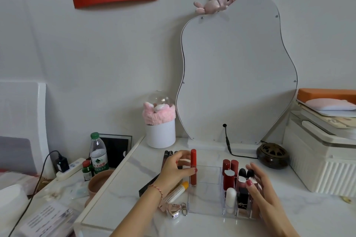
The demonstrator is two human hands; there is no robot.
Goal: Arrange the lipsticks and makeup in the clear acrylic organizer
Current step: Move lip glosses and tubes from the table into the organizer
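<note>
upright, the red lip gloss tube [193,167] sits pinched between the left hand's [176,169] thumb and fingers, its base at the left edge of the clear acrylic organizer [204,196] on the white marble table [298,215]. the right hand [263,188] rests with fingers spread against the organizer's right side, holding nothing, touching the lipsticks [230,171] standing in its small right compartments. a yellow-capped tube [178,191] lies just beside the organizer's left wall, under the left wrist.
</note>
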